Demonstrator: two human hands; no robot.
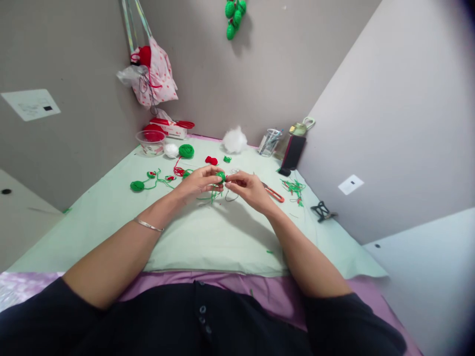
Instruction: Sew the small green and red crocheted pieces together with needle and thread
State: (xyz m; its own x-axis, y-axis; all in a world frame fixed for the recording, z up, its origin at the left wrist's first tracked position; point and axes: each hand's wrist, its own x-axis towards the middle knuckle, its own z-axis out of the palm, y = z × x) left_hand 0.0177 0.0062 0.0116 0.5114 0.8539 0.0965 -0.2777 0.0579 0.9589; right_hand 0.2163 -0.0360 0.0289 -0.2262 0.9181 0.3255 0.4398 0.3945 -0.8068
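My left hand (203, 180) is closed around a small green crocheted piece (221, 176), held above the middle of the table. Green yarn ends (213, 195) hang below it. Close against its right side, my right hand (247, 189) pinches at a tiny dark red bit; what exactly sits between those fingertips is too small to make out. Behind the hands lie a red crocheted bow (211, 160) and a little green piece (227, 159). Loose red yarn (179, 171) is just left of my left hand, and an orange-handled cutter (273, 192) rests beside my right hand.
Yarn balls, one green (186, 151) and one white (171, 151), stand near a clear tub (151, 143). White stuffing (235, 140), a pen cup (269, 142) and a propped phone (294, 154) line the back. Yarn scraps (294, 190) and a black stand (322, 211) lie right.
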